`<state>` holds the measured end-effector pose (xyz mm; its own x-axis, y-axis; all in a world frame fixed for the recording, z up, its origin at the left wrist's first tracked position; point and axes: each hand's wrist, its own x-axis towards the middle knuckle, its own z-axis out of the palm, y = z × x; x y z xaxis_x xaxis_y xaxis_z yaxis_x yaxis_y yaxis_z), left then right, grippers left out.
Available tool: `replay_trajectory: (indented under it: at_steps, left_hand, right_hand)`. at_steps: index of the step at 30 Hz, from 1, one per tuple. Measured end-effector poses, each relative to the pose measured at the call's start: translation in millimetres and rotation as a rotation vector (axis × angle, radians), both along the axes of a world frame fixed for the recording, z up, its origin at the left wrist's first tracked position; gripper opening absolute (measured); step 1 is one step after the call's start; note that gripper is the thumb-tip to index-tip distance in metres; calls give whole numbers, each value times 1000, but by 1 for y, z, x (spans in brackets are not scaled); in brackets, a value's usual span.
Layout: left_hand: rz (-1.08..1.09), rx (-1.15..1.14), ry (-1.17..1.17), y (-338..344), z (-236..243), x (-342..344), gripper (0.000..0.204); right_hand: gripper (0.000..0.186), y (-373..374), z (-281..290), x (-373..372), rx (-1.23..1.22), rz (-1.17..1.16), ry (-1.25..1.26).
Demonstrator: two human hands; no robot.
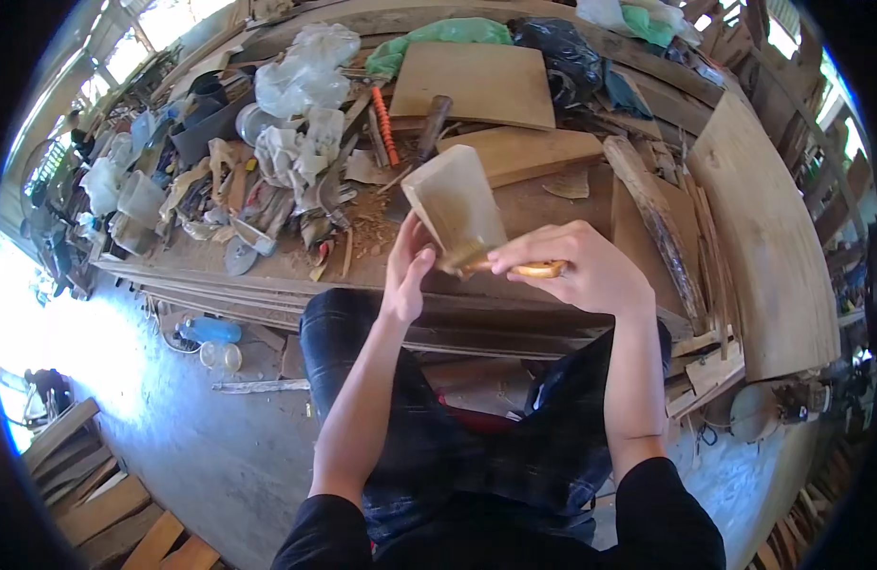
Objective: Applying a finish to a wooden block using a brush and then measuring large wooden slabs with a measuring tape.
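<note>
My left hand (408, 271) grips a pale translucent rectangular container (456, 195), tilted up, with a brownish residue inside. My right hand (576, 266) holds an orange-handled brush (538, 269), its fingers wrapped over the handle, with the brush head down at the container's lower end. Both hands are above the near edge of a cluttered wooden workbench (296, 275), over my knees.
Boards (472, 81), plastic bags (301, 71), an orange spiral tool (383, 123) and scraps cover the bench. A long log piece (652, 218) and a tall plank (762, 237) stand right. A blue bottle (210, 331) and wood offcuts (115, 513) lie on the floor.
</note>
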<state>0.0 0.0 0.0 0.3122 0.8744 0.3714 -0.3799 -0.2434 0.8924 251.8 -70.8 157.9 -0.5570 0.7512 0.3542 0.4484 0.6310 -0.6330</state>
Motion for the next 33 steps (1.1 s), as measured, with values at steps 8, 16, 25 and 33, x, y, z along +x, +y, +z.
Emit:
replay_trajectory:
  at_steps: [8, 16, 25, 33]
  left_hand:
    - [51, -10, 83, -10, 14, 5, 83]
    - [116, 38, 159, -12, 17, 13, 83]
    - [152, 0, 137, 1, 8, 10, 78]
    - [134, 38, 229, -6, 13, 14, 78]
  right_hand:
    - [19, -2, 12, 17, -193, -153, -53]
    - [21, -2, 10, 19, 97, -233, 197]
    - [26, 14, -7, 29, -33, -87, 39]
    - [28, 20, -10, 24, 459, -194, 328]
